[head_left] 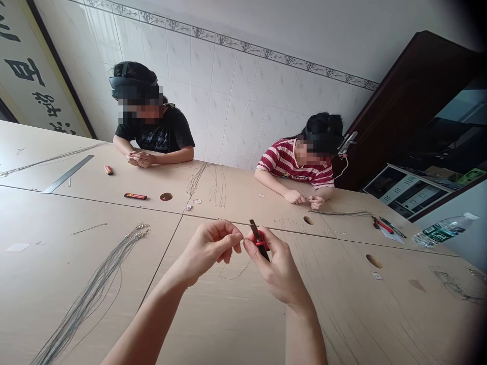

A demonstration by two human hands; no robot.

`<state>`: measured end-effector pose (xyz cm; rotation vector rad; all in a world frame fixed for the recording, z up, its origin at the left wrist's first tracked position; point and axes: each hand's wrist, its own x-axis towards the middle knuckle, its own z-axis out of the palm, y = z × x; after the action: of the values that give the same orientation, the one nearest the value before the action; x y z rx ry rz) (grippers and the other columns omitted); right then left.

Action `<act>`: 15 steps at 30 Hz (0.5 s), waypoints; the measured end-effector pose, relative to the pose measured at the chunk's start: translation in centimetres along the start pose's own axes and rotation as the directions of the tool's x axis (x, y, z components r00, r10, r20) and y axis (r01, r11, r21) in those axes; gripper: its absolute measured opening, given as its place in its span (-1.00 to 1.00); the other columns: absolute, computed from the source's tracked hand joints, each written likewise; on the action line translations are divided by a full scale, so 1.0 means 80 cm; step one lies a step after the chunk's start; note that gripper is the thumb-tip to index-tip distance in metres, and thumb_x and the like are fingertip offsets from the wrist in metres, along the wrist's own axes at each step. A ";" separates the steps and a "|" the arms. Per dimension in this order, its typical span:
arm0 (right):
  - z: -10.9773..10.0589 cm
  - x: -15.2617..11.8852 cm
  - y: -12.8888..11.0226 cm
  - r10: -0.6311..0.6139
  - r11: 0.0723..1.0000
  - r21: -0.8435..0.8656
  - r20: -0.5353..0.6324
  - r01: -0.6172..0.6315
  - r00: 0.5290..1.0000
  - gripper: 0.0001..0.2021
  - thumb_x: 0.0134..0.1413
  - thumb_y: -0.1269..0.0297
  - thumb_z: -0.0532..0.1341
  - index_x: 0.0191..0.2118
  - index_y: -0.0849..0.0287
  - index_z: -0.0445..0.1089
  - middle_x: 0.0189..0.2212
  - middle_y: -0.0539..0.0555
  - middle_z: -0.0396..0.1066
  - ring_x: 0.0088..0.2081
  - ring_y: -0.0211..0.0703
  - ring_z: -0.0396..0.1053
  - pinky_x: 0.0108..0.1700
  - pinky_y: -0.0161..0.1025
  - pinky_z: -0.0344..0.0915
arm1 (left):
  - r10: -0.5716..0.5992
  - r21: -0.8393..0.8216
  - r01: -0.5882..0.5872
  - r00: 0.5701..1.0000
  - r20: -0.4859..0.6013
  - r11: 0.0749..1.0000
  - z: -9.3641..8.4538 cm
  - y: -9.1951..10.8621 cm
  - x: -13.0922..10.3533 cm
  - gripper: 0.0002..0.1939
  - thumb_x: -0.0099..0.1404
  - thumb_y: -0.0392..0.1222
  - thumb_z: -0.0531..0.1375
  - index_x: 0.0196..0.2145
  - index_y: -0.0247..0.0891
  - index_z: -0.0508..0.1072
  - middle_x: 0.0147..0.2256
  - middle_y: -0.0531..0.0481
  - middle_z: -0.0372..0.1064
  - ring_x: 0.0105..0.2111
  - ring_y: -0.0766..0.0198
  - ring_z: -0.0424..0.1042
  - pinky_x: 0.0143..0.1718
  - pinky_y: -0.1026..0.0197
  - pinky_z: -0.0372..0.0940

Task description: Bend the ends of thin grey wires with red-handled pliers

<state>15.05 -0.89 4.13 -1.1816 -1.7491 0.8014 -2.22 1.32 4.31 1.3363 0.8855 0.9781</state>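
Note:
My left hand [216,243] is closed in a pinch on a thin cord [233,278], which hangs in a loop below the fingers. Close beside it, my right hand [272,258] is wrapped round a small tool with red and black handles [262,245], its flat dark end pointing up. The fingertips of both hands nearly meet, and whatever lies between them is too small to make out. A bundle of grey cords with metal ends [95,279] lies on the table to the left of my hands.
Two people sit across the table [205,324], working with their hands. Beyond my hands are a red and black cutter [135,196], a metal ruler [70,173], more cords [217,187] and round table holes. Red pliers [382,224] and a water bottle [443,230] are at the right.

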 end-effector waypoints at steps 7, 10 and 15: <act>0.001 0.000 0.002 -0.003 1.000 -0.011 -0.026 0.003 1.000 -0.81 0.28 0.17 0.14 -0.34 0.12 0.27 -0.39 0.02 0.35 -0.32 -0.18 0.30 -0.25 -0.25 0.21 | 0.024 -0.002 -0.024 0.999 -0.038 1.000 0.004 0.000 -0.001 -0.76 0.27 -0.04 0.23 -0.41 -0.28 0.42 -0.49 0.06 0.37 -0.59 0.44 0.20 -0.55 0.33 0.09; 0.000 0.000 0.004 -0.012 1.000 -0.016 -0.026 0.011 1.000 -0.81 0.29 0.17 0.13 -0.34 0.12 0.27 -0.38 0.02 0.34 -0.32 -0.18 0.29 -0.24 -0.25 0.22 | 0.024 0.000 -0.024 0.999 -0.034 1.000 0.004 0.001 -0.002 -0.74 0.29 -0.04 0.22 -0.42 -0.29 0.43 -0.48 0.05 0.39 -0.59 0.45 0.20 -0.54 0.33 0.10; -0.002 -0.004 0.002 -0.032 0.999 -0.031 -0.019 0.031 0.999 -0.82 0.30 0.17 0.12 -0.33 0.11 0.27 -0.37 0.02 0.32 -0.31 -0.17 0.28 -0.20 -0.24 0.24 | 0.018 -0.023 -0.018 1.000 0.000 1.000 0.002 0.002 -0.005 -0.78 0.31 -0.10 0.20 -0.42 -0.29 0.45 -0.48 0.06 0.39 -0.59 0.47 0.20 -0.54 0.34 0.10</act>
<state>15.32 -1.11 3.99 -1.1755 -1.7654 0.7447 -2.23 0.93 4.43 1.3269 0.8608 0.9987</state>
